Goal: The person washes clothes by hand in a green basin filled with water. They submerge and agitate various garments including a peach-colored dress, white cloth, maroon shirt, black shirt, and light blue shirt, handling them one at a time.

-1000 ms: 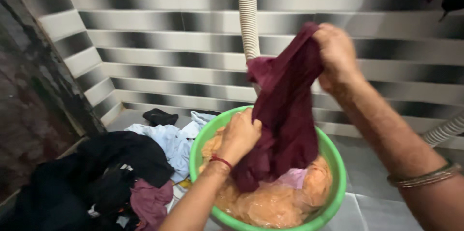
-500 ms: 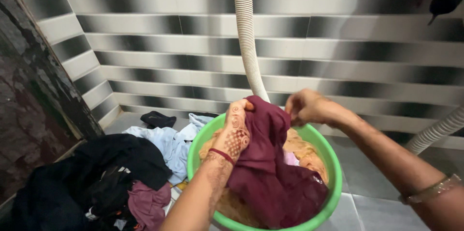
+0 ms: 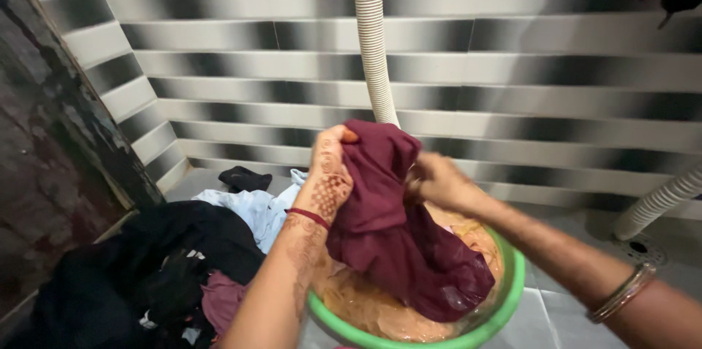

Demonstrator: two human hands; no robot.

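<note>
My left hand (image 3: 330, 173) and right hand (image 3: 433, 181) are both clenched on the bunched top of a wet maroon garment (image 3: 398, 236). I see it hanging into the green tub (image 3: 504, 304), over soaked orange cloth (image 3: 365, 304). A laundry pile (image 3: 168, 261) lies on the floor at the tub's left edge.

Both forearms are showing bare, with no sleeves. The left hand (image 3: 330, 177) is carrying a dark henna pattern running down the forearm and wearing a red thread at the wrist. The right hand (image 3: 437, 181) is wearing thin metal bangles at the wrist.

Garment (image 3: 398, 239) in tub (image 3: 504, 305) — hose (image 3: 373, 42) behind, clothes pile (image 3: 168, 261) left
</note>
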